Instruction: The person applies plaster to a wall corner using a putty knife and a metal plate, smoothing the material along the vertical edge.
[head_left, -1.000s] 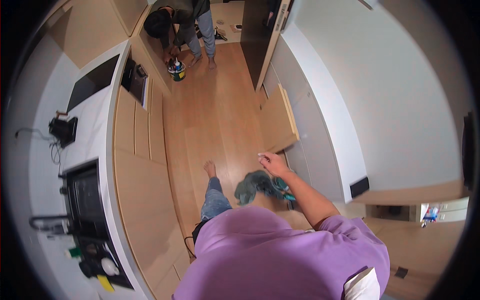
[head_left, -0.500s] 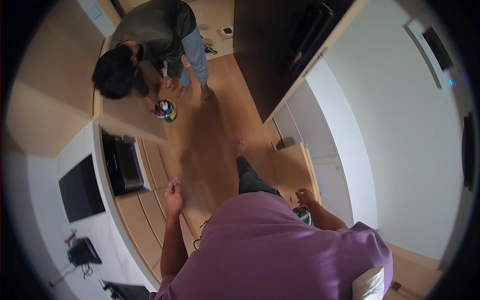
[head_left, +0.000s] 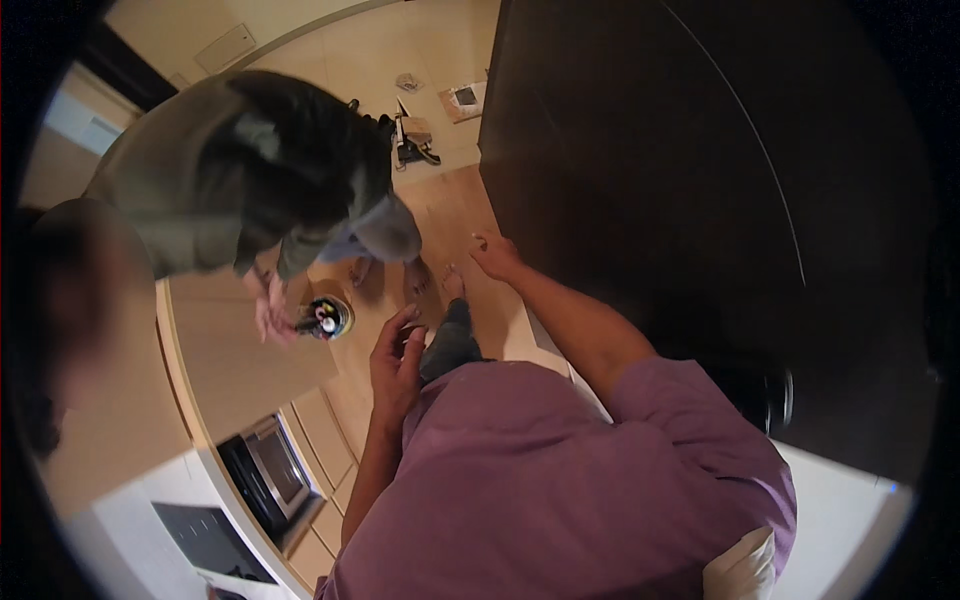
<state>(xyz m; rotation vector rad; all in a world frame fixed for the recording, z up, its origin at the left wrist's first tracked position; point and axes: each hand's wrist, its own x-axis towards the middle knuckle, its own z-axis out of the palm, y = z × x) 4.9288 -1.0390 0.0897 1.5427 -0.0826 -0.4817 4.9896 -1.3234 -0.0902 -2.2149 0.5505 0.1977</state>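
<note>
My left hand (head_left: 398, 365) hangs in front of my purple shirt with its thumb and fingers apart, nothing visible in it. My right arm reaches forward, and my right hand (head_left: 495, 257) is beside the near edge of a large dark door panel (head_left: 680, 180). Its fingers are loosely spread and hold nothing that I can see; whether it touches the panel, I cannot tell. Ahead and left of my left hand, a bucket (head_left: 345, 320) filled with bottles and small items is near the hands (head_left: 268, 305) of another person in a dark green top, who bends over it.
The other person (head_left: 250, 170) takes up the left front. Below are wooden cabinets (head_left: 325, 435), a built-in oven (head_left: 275, 470) and a dark cooktop (head_left: 210, 540). Tools and a small box (head_left: 415, 130) lie on the pale floor beyond the wooden floor (head_left: 455, 210).
I have moved forward, closer to the other person and the bucket. My right hand has come forward from low on the right to the dark panel, which now fills the right side.
</note>
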